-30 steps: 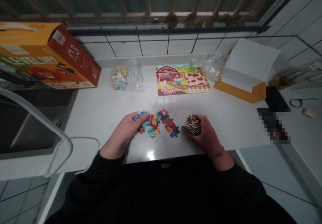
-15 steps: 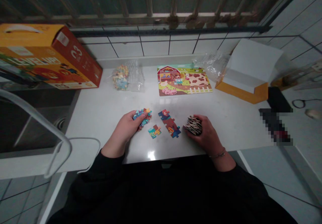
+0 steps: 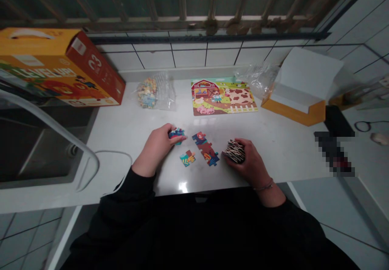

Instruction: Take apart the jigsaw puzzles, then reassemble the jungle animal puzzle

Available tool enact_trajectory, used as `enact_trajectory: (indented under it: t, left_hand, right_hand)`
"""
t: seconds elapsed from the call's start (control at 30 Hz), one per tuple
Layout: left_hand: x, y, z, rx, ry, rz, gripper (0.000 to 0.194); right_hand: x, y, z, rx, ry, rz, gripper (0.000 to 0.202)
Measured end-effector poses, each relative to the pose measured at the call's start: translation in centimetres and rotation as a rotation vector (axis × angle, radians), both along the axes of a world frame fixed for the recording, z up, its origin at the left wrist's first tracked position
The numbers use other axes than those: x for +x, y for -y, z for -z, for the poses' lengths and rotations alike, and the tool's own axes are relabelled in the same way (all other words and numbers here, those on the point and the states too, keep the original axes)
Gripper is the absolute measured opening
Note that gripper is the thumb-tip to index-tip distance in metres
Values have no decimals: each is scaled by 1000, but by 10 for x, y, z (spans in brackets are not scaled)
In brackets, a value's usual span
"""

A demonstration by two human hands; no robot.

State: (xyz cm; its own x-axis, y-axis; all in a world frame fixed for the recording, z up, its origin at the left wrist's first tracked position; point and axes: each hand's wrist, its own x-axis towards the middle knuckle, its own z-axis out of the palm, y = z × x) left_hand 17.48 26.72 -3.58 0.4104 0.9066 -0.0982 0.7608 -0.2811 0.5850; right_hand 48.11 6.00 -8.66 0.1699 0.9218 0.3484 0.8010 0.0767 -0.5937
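My left hand (image 3: pixel 159 146) is closed on a bunch of blue and red jigsaw puzzle pieces (image 3: pixel 177 135), thumb across them, just above the counter. A stack of puzzle pieces (image 3: pixel 234 151), edges facing me, is gripped in my right hand (image 3: pixel 251 156) near the counter's surface. Between the hands lies a joined strip of puzzle pieces (image 3: pixel 206 149) in red, brown and blue. To its left rests a small piece or joined pair (image 3: pixel 187 158) with teal and yellow markings; I cannot tell which. Fingers hide part of both bunches.
A farm picture sheet (image 3: pixel 225 96) lies at the back of the white counter (image 3: pixel 127 132). Beside it are a bag of pieces (image 3: pixel 148 93) and crumpled clear plastic (image 3: pixel 258 77). An orange box (image 3: pixel 103 71) stands left, by the sink (image 3: pixel 75 140); an opened box (image 3: pixel 299 100) sits right.
My left hand has moved right and slightly away from me, and its pieces are tilted differently. My right hand and the pieces on the counter look unchanged.
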Motion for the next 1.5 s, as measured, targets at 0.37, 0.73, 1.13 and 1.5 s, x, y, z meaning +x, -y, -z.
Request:
enact_trajectory:
  t: [0.37,0.73,1.13,1.5]
  left_hand:
    - [6,0,6,173,-244,44,49]
    - [16,3,0,88,-318,41,52]
    - [6,9,-14,-214,-17,81,26]
    - [15,47,-10,-228,-178,166,45]
  right_hand:
    - [-1,0,-1,8,4,-1,66]
    - [-1,0,-1,1,-1,0,66]
    - [0,0,-1,-2,-10,-6,65]
    - [-1,-1,-1,-1,-9,0,66]
